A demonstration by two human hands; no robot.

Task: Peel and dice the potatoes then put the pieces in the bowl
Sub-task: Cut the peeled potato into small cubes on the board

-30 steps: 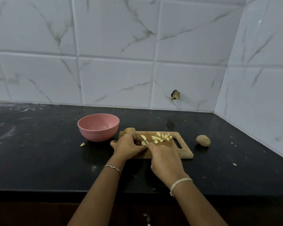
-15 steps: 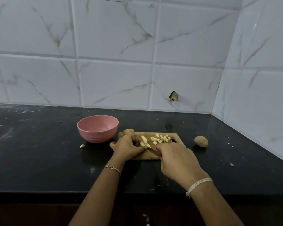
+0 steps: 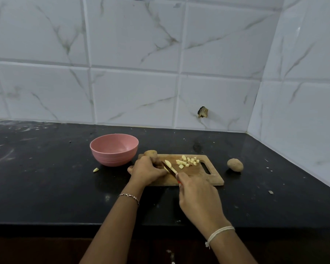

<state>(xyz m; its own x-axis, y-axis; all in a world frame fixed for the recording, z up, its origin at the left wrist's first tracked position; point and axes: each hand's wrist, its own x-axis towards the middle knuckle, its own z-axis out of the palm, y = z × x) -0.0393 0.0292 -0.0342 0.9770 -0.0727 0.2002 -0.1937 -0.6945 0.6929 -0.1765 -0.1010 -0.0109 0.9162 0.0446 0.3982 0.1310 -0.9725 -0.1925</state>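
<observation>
Head view: the left hand (image 3: 147, 170) curls round a peeled potato piece (image 3: 167, 164) on the board (image 3: 198, 177), the right hand (image 3: 198, 197) grips the knife (image 3: 170, 169). Some cubes (image 3: 188, 161) are cut. The pink bowl (image 3: 112, 159) looks empty; two brown potatoes (image 3: 235, 164) wait.

Dim, cool, even light. Pale sheen on black countertop (image 3: 255, 155) toward right corner; mild glare on wall tiles (image 3: 298, 44). Shadows barely readable. Tile lines bow at edges, wide-angle. Slightly soft, grainy overall.
</observation>
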